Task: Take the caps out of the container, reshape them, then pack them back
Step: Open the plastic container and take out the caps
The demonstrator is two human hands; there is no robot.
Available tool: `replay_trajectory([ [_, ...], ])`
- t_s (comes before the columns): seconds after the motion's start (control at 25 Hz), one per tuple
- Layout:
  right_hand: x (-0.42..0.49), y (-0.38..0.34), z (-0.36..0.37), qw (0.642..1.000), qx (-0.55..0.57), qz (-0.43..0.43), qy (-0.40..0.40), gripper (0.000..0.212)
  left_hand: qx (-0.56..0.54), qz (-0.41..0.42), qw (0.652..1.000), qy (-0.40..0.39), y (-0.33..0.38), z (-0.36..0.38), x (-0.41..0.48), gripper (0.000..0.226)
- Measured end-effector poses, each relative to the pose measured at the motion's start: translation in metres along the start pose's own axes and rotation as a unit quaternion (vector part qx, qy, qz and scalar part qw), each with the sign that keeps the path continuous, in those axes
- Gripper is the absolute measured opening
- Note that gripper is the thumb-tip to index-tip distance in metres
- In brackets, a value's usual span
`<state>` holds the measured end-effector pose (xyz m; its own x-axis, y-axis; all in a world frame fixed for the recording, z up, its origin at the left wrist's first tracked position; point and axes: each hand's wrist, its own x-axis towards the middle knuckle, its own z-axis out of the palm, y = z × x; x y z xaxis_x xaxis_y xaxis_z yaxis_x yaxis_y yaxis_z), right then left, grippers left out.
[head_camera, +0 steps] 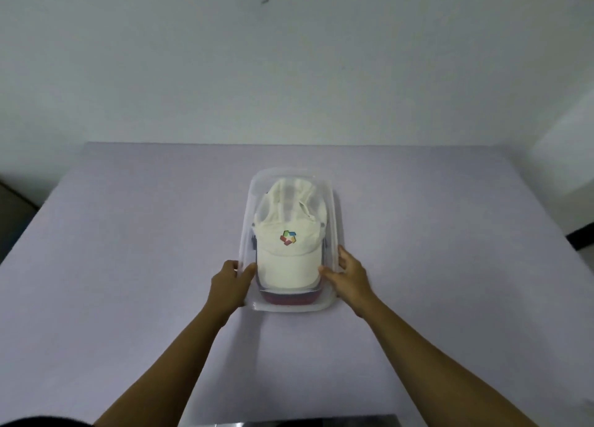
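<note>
Reading from your left, the lilac counter (128,266) lies bare and wide on that side, so you have plenty of open surface there for laying caps down. Your left hand (229,285) grips the near left wall of the clear container (336,214), thumb hooked over the rim to the inside, fingers on the outside; it holds the container, not a cap. In the middle, the container sits lengthwise away from you, near the centre of the counter, well clear of every edge. Inside it the white cap (289,259) lies on top, logo up and brim towards you, filling nearly the whole width; beneath its brim a red cap (289,298) shows through the near wall, and something dark peeks out at the sides, perhaps a third cap, though you cannot tell for sure. Your right hand (348,277) mirrors the left, clasping the near right wall with the thumb inside, touching the white brim's edge. By the look of it you are at the outset or the close of the task; the caps are all packed, so which one is unclear. If starting, you need one hand steadying the container while the other pinches the white brim and lifts it straight up. Further right the counter is equally bare.
</note>
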<state>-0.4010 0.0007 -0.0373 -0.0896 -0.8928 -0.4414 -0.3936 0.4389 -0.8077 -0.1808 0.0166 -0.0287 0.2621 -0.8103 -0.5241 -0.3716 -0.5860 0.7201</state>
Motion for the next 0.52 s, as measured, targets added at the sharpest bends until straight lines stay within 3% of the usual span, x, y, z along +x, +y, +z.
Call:
replay_trajectory([
  [0.28, -0.017, 0.029, 0.005, 1.000, -0.004, 0.007, -0.030, 0.076, 0.027, -0.029, 0.999, 0.008, -0.022, 0.011, -0.012, 0.056],
  [0.52, -0.018, 0.026, 0.010, 0.999, -0.022, 0.003, -0.046, 0.080, 0.071, -0.046, 0.992, 0.091, -0.030, 0.011, -0.023, 0.054],
])
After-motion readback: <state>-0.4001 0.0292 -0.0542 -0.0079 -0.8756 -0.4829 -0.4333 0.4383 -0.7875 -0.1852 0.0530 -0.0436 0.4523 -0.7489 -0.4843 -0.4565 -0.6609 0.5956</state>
